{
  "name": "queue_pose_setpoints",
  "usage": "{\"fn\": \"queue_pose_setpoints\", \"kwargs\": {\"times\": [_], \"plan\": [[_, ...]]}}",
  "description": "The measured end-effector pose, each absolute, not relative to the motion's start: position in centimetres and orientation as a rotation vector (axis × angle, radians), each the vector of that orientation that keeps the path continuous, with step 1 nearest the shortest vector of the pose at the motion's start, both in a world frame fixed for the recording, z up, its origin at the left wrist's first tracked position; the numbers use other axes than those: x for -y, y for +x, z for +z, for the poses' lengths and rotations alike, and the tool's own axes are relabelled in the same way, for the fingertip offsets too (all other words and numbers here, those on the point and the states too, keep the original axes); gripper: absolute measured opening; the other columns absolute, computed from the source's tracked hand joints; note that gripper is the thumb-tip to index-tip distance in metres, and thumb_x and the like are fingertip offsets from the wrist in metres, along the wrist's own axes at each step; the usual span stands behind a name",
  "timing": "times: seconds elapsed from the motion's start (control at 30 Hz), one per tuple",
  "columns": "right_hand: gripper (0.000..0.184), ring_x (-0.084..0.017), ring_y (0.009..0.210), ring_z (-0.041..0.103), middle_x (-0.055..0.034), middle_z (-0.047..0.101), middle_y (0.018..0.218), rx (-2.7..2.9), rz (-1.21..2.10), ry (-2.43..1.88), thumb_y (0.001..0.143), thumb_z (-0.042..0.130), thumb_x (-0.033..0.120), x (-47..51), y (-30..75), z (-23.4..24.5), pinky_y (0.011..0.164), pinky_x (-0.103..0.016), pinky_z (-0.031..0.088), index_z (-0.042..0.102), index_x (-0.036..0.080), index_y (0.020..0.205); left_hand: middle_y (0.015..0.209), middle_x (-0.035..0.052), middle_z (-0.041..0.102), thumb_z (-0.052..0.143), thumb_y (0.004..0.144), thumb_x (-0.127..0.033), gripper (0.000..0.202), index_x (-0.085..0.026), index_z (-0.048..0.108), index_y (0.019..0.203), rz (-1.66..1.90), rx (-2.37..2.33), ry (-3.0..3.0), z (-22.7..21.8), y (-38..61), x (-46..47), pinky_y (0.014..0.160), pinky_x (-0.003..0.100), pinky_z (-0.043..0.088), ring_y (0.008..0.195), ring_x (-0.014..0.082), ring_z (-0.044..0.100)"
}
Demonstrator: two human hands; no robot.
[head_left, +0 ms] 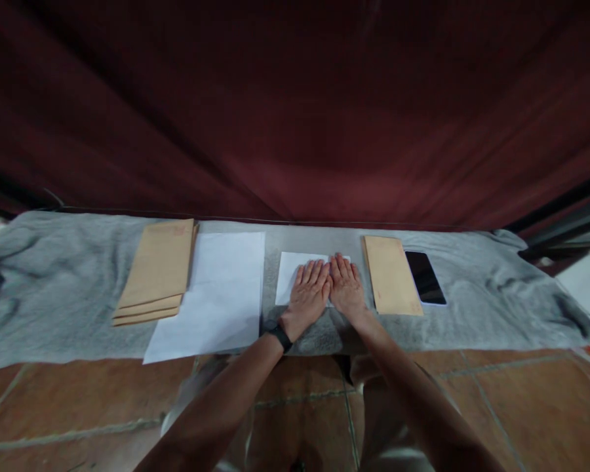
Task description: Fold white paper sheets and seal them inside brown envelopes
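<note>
My left hand [309, 288] lies flat, palm down, on a small white sheet of paper [288, 275], which looks folded. Beside it, my right hand [345, 285] presses flat on the right part of the same paper, its fingers stretched out. The two hands touch or nearly touch at the thumbs, and they hide much of the sheet. Close to the right hand is a brown envelope stack [393, 275]. Left of the paper, large white sheets [229, 288] lie partly beneath another pile of brown envelopes [160, 262].
A dark-screened phone [425, 278] lies right of the nearer envelopes. Everything rests on a grey cloth [496, 288] over a narrow surface. Behind it hangs a dark red curtain [295, 131]. Tiled floor [521, 400] shows in front. A white object [587, 288] stands at the far right.
</note>
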State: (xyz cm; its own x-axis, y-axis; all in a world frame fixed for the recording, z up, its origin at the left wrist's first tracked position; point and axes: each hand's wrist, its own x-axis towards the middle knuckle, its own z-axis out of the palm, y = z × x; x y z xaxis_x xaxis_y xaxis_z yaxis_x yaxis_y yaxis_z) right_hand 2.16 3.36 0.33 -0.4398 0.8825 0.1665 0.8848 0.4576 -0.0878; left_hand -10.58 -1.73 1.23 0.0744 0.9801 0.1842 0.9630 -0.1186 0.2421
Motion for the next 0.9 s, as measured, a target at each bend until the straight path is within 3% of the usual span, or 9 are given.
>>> {"fn": "queue_pose_setpoints", "kwargs": {"times": [0.17,0.57,0.9], "plan": [[0.055,-0.029,0.149,0.034,-0.0171,0.034,0.162,2.514,-0.035,-1.535,0.104,0.033,0.030,-3.5,2.4,0.1,0.121,-0.048,0.026,0.040,0.008,0.154,0.164,0.0054,0.034,0.028,0.105,-0.037,0.055,-0.017,0.037,0.155,0.442,-2.068,2.236,0.6,-10.9,1.7,0.128,0.050,0.014,0.155,0.0236,0.021],[0.057,-0.029,0.150,0.032,-0.0156,0.035,0.162,2.506,-0.033,-1.530,0.106,0.031,0.038,-3.8,3.1,-0.2,0.121,-0.047,0.025,0.037,0.008,0.155,0.166,0.0021,0.029,0.030,0.104,-0.036,0.054,-0.026,0.036,0.156,0.373,-2.094,2.160,1.2,-13.2,2.7,0.127,0.057,0.008,0.156,0.0243,0.019],[0.059,-0.031,0.147,0.037,-0.0214,0.040,0.158,2.384,-0.035,-1.639,0.105,0.035,0.038,-3.9,3.8,0.0,0.121,-0.050,0.028,0.040,0.002,0.152,0.167,0.0085,0.026,0.031,0.104,-0.036,0.055,-0.021,0.035,0.157,0.319,-2.269,2.070,1.1,-14.5,3.1,0.127,0.049,0.013,0.155,0.0257,0.020]]}}
